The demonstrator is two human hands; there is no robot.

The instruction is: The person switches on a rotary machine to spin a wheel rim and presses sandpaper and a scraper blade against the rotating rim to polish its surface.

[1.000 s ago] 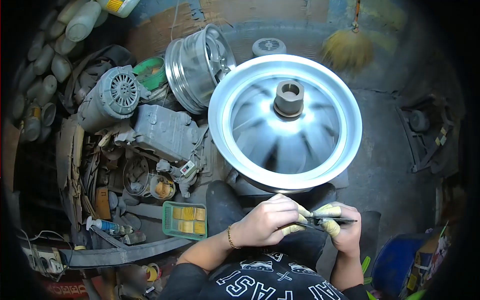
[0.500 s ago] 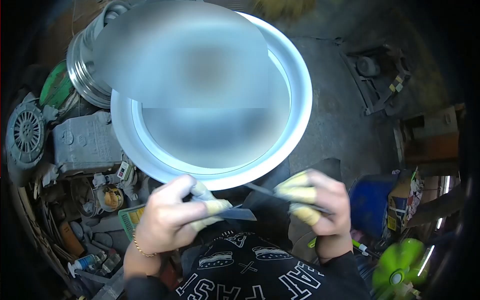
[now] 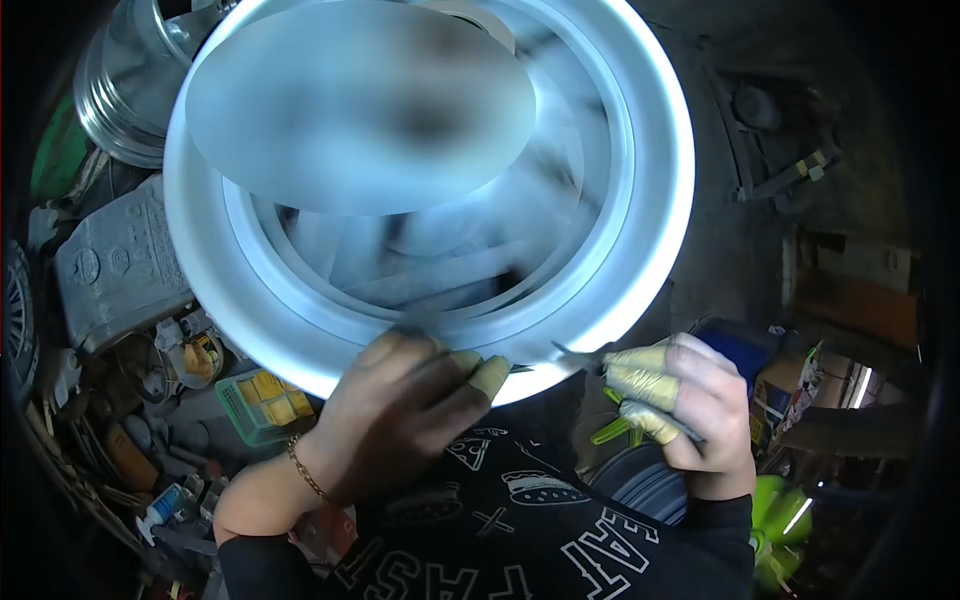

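Note:
A large silver-white wheel rim (image 3: 655,240) lies in front of me. My left hand (image 3: 400,400), with yellow tape on its fingertips, is closed at the rim's near edge. A dark flat strip (image 3: 519,368) shows just past its fingertips; the rest is hidden behind the fingers. My right hand (image 3: 690,395), also taped in yellow, is at the rim's lower right edge. Its fingers pinch a thin dark pointed tool (image 3: 580,355), whose tip points left over the rim. The tool's exact kind is unclear.
Another metal rim (image 3: 125,85) stands at upper left, beside a grey cast housing (image 3: 120,245). A green basket (image 3: 250,425) with yellow pieces sits at lower left. A green fan (image 3: 780,525) is at lower right, below a cardboard box (image 3: 785,385).
The wheel rim appears larger and closer, with its inside now visible. My left hand has moved onto its near edge. My right hand has shifted right, still with the thin tool.

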